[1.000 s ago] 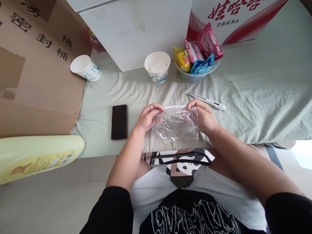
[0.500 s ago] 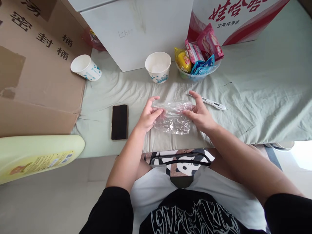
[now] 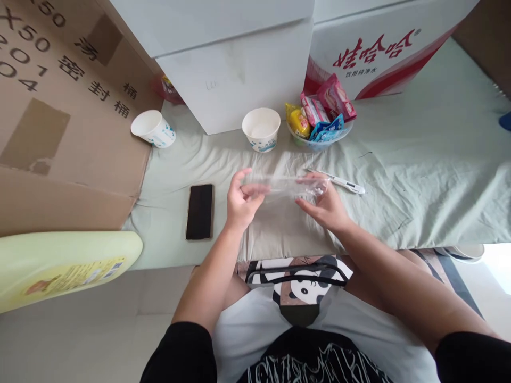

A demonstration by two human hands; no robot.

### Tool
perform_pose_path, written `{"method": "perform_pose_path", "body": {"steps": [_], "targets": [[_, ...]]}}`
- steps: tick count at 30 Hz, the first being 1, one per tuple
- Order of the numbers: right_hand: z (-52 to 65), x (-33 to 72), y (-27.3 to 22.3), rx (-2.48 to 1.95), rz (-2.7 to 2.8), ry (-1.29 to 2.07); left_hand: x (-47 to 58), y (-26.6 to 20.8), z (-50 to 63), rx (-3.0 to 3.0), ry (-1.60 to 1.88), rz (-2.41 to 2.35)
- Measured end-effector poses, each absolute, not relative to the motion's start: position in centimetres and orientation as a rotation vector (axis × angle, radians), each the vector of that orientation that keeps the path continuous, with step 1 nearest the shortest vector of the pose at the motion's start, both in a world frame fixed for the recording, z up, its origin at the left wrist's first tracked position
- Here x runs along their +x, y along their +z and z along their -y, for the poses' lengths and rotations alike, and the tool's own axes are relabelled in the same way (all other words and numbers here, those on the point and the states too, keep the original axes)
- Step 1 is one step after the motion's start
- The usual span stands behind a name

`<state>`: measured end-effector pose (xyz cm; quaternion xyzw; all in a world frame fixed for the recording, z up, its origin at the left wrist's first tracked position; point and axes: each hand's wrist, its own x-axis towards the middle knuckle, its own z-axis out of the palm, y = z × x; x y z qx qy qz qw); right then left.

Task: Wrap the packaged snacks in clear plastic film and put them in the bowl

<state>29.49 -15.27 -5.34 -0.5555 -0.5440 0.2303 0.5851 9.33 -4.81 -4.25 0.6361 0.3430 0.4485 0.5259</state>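
Observation:
A clear plastic bag (image 3: 285, 185) stretches between my hands above the cloth, narrowed to a thin strip and partly blurred. Its left end is pinched in the fingers of my left hand (image 3: 241, 202). The right end lies crumpled at the fingers of my right hand (image 3: 327, 205), whose thumb stands a little apart below it. Just beyond my right hand lies a white pen-like tool (image 3: 347, 184), its near details too small to make out. To the left of my left hand rests a dark-screened phone (image 3: 200, 211).
Behind the hands stand a white paper bowl (image 3: 261, 130) and a plastic bowl (image 3: 339, 135) of wrapped snacks. A paper cup (image 3: 154, 129) tilts by the cardboard box (image 3: 80, 175). White cartons (image 3: 239, 80) line the back. A yellow-green bottle (image 3: 72, 244) lies at left.
The plastic bag has gone from a spread sheet to a narrow strip. My right thumb has come away from the fingers. The view has tilted slightly upward.

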Motion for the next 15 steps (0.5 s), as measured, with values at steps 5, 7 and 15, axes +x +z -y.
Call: {"method": "perform_pose_path", "body": {"steps": [5, 7, 15], "targets": [[15.9, 30.0, -4.7, -1.393, 1.610, 0.107, 8.2, -3.3, 6.1, 2.043, 1.201, -0.681], [15.9, 30.2, -5.0, -1.543, 1.722, 0.031, 7.8, -3.5, 6.0, 2.241, 1.205, -0.644], [15.3, 30.8, -6.2, -1.526, 1.988, 0.289, 6.7, -4.8, 5.0, 2.390, 0.707, -0.790]]}}
